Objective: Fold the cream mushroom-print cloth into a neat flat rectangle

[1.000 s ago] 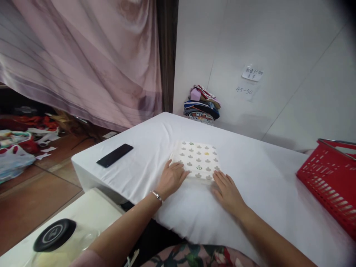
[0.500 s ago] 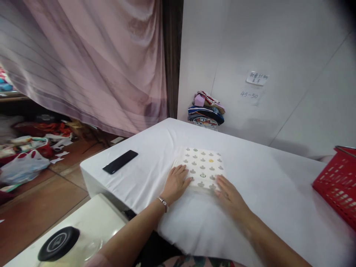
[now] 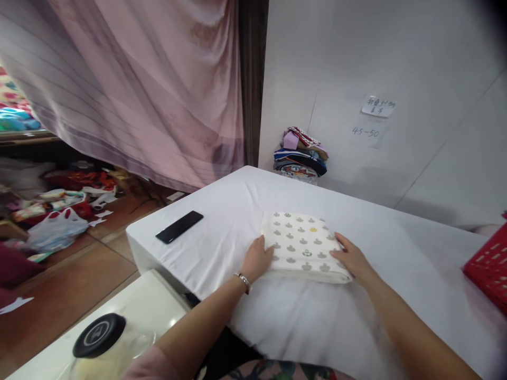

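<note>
A folded white cloth (image 3: 299,245) with grey, green and yellow prints lies on the white-covered table (image 3: 222,203). At its left edge is my left hand (image 3: 256,258), a bracelet on the wrist, its thumb and fingers against the cloth's side. My right hand (image 3: 351,256) touches the right edge with thumb and fingertips apart. Both hands rest beside the cloth, and its printed top shows between them. The fingertips of my left hand are partly hidden by the cloth's edge.
A black phone (image 3: 179,227) lies on the table's left. At the right edge is a red basket (image 3: 489,264). Folded clothes (image 3: 301,155) are stacked by the wall. A black-lidded jar (image 3: 99,335) stands on a white surface at lower left.
My right hand has moved outward to the cloth's right edge, and my left hand lies at its left side. The cloth now shows more of its front edge. The view has shifted slightly left.
</note>
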### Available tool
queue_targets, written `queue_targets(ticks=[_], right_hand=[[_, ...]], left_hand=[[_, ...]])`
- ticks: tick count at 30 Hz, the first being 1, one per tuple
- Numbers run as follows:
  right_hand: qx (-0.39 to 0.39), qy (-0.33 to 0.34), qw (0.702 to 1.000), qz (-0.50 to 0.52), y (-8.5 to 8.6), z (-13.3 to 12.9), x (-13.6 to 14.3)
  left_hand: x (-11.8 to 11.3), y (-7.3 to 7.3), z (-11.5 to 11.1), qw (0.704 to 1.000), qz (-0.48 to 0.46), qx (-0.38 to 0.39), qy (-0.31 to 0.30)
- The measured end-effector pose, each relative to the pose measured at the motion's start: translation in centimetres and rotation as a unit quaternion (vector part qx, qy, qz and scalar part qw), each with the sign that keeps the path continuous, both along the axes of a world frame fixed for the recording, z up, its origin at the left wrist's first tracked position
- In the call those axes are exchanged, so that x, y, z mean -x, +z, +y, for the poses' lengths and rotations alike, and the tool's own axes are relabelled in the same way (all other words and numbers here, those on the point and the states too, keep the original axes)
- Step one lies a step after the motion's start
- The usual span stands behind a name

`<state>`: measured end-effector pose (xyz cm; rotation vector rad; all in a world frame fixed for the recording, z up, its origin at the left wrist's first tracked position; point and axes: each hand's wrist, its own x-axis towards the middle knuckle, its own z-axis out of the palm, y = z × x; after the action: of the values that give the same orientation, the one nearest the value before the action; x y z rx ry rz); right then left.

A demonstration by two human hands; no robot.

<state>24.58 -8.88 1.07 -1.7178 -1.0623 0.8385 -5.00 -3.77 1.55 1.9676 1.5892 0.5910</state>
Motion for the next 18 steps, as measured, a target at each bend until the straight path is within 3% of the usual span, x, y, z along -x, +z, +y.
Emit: queue_targets(ticks=[4,7,13,18], right_hand=[[0.019,-0.034,0.999,0.014,-0.4,-3.4,-3.1],[0.031,-0.027,0.999,0.005,-1.0,-5.6,-3.6],[0.025,-0.081,0.993,-0.081,-1.3,-6.1,-2.3],[0.008,-0.087,0.994,-0.071,-1.7,-5.9,-2.0]], left_hand=[[-0.7,0.0,-2.4,0.997,-0.025,-0.006,-0.079],[-0.9,0.5,-2.4,0.997,-0.027,0.012,-0.078],[-2.3,1.7,1.2,1.0,-0.02,-0.018,0.005],[-4.2,1.7,3.9,0.999,0.009,0.036,0.037]])
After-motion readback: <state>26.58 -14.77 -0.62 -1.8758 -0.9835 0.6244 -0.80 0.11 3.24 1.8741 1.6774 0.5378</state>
